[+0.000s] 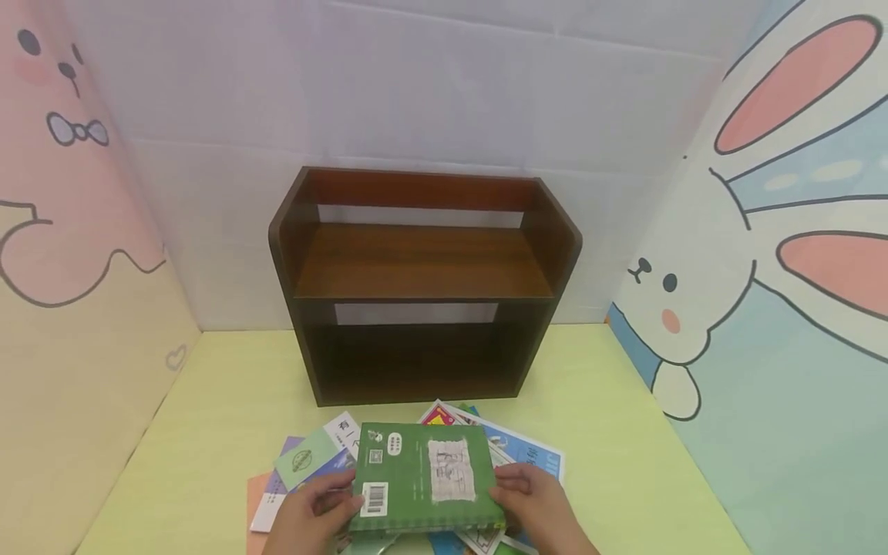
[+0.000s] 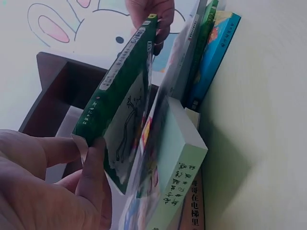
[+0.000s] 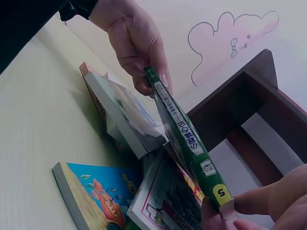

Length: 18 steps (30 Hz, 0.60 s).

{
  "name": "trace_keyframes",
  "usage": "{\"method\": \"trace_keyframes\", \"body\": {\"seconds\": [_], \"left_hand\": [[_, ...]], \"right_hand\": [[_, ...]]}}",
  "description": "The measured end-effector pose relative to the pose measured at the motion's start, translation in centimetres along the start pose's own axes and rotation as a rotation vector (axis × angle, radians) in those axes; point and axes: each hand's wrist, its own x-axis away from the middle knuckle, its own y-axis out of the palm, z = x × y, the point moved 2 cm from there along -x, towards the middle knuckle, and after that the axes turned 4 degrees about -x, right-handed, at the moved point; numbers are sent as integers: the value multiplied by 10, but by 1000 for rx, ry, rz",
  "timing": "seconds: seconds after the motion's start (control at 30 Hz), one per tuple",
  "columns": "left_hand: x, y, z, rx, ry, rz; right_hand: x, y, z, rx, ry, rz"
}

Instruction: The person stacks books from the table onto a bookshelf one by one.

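A green book (image 1: 409,470) with a barcode and a pale sketch panel on its cover is held over the pile by both hands. My left hand (image 1: 315,512) pinches its left edge between thumb and fingers. At the opposite edge, my right hand (image 1: 537,501) grips it the same way. In the right wrist view the spine (image 3: 187,136) of the green book shows a yellow label with a 5. Beneath it lie several other books, among them a pale green one (image 2: 184,153) and a blue one (image 3: 103,191); the green book hides part of them in the head view.
A dark brown two-tier bookshelf (image 1: 423,299) stands behind the pile on the pale yellow table (image 1: 624,462). Both its tiers hold no books. White cloth (image 1: 444,92) hangs behind, and cartoon-printed panels (image 1: 784,401) flank the table.
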Motion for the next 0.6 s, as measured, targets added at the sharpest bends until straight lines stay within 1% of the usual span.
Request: {"method": "trace_keyframes", "body": {"seconds": [0.07,0.1,0.17,0.23,0.3,0.4,0.5,0.6], "left_hand": [[0,0,4,-21,-16,33],[-1,0,6,-20,-23,38],[-1,0,13,-14,-35,22],[-1,-2,21,19,-38,-9],[-1,-4,31,61,-40,-22],[-1,-7,46,86,-12,2],[-2,-13,66,87,10,19],[-2,-20,88,93,25,-2]], "right_hand": [[-1,-1,0,-52,-10,17],[-1,-1,-1,-78,-11,13],[-1,-2,-5,-121,-16,-5],[0,-4,-12,-148,-28,-41],[2,-7,-22,-169,-32,-71],[6,-11,-42,-179,-35,-102],[10,-16,-64,-164,-56,-96],[13,-19,-86,-158,-91,-76]]}}
